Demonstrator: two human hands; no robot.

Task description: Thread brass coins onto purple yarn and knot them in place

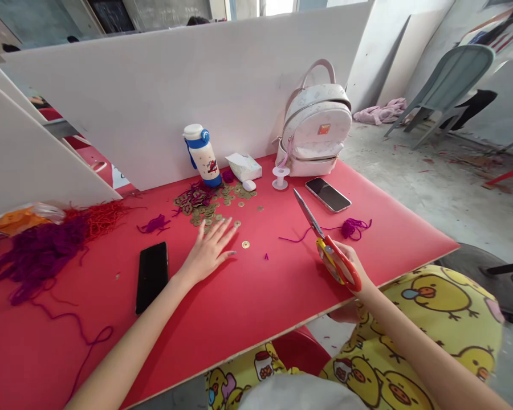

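Note:
My left hand [209, 247] hovers over or rests on the red tabletop [222, 319], fingers spread, just in front of a pile of brass-coloured coins [203, 213]. One single coin [245, 244] with a hole lies to the right of its fingertips, near a tiny purple yarn scrap [266, 257]. In my right hand [353, 262] is a pair of scissors [333, 256] with red and yellow handles, blades pointing up and away. Beside the scissors a purple strand [299, 238] runs toward a small purple yarn bundle [355, 228].
Phones [152, 277] [328, 195] lie on both sides. Farther back stand a bottle [203, 156], a tissue pack [244, 167], a white spool [280, 177] and a backpack [316, 131] against a white partition [154, 108]. Purple yarn [47, 256] and red yarn [98, 221] are heaped at left.

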